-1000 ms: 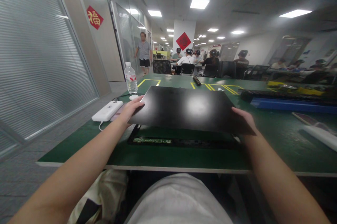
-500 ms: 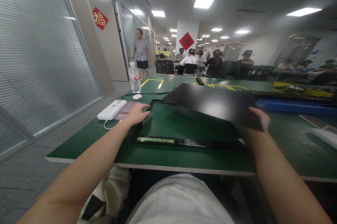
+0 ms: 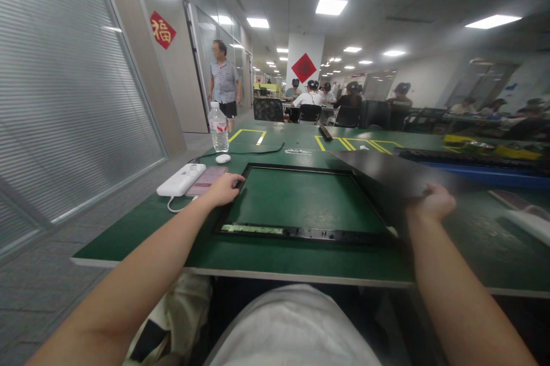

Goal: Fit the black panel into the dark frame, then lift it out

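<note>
One dark panel (image 3: 387,174), gripped in R hand (image 3: 436,203), is now mostly off blk frame (image 3: 326,233), baring its opening. L hand (image 3: 226,189) curls at frame's L edge; can't tell if gripping

From here I see passing room at six o'clock of the flat black rectangular frame (image 3: 309,233), along the green tabletop (image 3: 301,255); the thin dark panel (image 3: 380,170) obstructs two, the clear plastic bottle (image 3: 219,131) ten.
</note>
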Tool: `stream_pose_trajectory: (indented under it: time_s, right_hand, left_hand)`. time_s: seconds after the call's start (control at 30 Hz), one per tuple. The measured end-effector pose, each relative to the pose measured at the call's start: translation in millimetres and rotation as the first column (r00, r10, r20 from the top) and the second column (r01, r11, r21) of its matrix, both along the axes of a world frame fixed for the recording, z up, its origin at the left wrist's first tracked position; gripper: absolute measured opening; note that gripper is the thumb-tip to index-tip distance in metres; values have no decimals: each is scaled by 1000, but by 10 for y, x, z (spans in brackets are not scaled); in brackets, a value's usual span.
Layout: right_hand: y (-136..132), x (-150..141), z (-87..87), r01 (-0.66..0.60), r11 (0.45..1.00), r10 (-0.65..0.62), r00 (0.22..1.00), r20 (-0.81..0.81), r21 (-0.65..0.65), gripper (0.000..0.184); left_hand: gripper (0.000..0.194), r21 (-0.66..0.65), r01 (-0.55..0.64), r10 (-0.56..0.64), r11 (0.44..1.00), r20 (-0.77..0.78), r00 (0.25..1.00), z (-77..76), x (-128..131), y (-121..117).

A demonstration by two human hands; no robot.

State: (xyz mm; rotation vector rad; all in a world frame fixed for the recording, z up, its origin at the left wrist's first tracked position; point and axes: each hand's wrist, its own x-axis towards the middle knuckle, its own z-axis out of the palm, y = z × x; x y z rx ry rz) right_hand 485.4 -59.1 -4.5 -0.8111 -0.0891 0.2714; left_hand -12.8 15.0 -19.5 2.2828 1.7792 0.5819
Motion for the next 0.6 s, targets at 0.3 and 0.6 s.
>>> stream_pose_trajectory:
  time_s: [0.3,0.6]
  right_hand:
    - [-82,-130,111,108,993,-112,992,-65,-51,27]
    - [-53,-70,39,52,993,-66,989,-134,-104,26]
  left_hand:
    - [52,-5,16,-16,1000,-49,999,26,0,-15]
    - [52,-14,28,-29,1000,-73,997,18,6,-2]
